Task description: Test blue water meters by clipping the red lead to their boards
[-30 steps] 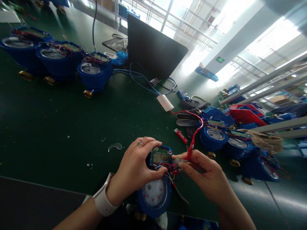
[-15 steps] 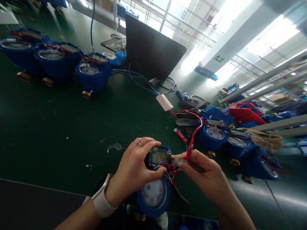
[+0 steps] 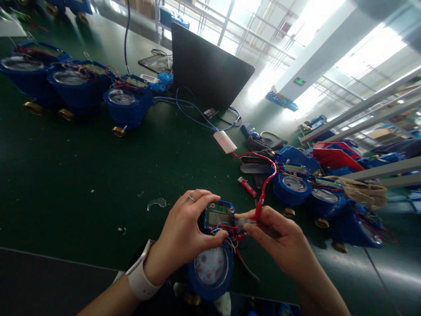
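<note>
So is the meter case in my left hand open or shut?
Open. The meter case in your left hand has its green circuit board and wires exposed.

Meter housing (image 3: 230, 265) at left grip (image 3: 182, 228): blue; circuit board (image 3: 224, 207), green; display (image 3: 219, 218), grey. Dial (image 3: 210, 267) below left grip: whitish with red marks. Wires (image 3: 231, 232) between grips: red, blue, white, yellow. Connector (image 3: 242, 223) in right grip (image 3: 279, 237): grey; cable (image 3: 262, 199), red. Box (image 3: 225, 141) beyond grips: white with red patch. Slim item (image 3: 247, 187) beyond right grip: red with white lettering. Worktop (image 3: 115, 175) below grips: dark green.
</note>
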`<state>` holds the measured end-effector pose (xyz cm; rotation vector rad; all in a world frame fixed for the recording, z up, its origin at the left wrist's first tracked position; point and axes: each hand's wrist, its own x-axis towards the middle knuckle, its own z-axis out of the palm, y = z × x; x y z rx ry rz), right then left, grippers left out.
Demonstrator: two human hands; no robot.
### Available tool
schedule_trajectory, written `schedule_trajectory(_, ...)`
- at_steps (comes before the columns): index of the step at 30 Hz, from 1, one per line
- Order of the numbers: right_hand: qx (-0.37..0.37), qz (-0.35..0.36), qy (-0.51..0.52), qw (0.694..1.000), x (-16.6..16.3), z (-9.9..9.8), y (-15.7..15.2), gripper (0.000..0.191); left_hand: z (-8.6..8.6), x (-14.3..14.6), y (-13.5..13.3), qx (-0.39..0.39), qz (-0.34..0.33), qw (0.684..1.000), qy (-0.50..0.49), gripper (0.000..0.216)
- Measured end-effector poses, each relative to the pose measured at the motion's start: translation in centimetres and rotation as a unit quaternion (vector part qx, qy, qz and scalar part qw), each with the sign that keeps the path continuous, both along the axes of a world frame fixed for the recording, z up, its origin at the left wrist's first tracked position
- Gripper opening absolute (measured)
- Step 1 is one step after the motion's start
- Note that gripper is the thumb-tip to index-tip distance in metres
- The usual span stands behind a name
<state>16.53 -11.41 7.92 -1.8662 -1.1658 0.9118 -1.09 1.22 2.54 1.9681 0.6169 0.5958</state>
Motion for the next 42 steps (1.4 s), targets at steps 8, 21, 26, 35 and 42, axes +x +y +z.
schedule_trajectory(8, 0.000, 0.000, -0.003, 1.000, 0.02, 0.02, 0.00, 0.011, -0.03, 0.03, 0.11, 0.002, 0.001, 1.000, -0.004, 0.050)
schedule_trajectory(21, 0.021, 0.012, 0.001, 1.000, 0.00, -0.39, -0.21, 0.007, -0.11, 0.10, -0.05, 0.005, 0.002, 1.000, 0.004, 0.049)
schedule_trajectory(26, 0.023, 0.015, -0.009, 1.000, 0.21, -0.60, -0.44, 0.008, 0.23, 0.20, 0.03, 0.010, 0.003, 1.000, 0.011, 0.048)
schedule_trajectory(35, 0.068, 0.004, 0.019, 0.997, -0.01, 0.11, -0.56, 0.014, 0.54, 0.17, 0.04, 0.007, 0.002, 1.000, 0.013, 0.047)
schedule_trajectory(42, 0.051, 0.011, -0.018, 0.999, 0.02, -0.29, -0.60, 0.014, 0.48, 0.08, 0.00, 0.004, 0.003, 1.000, 0.007, 0.048)
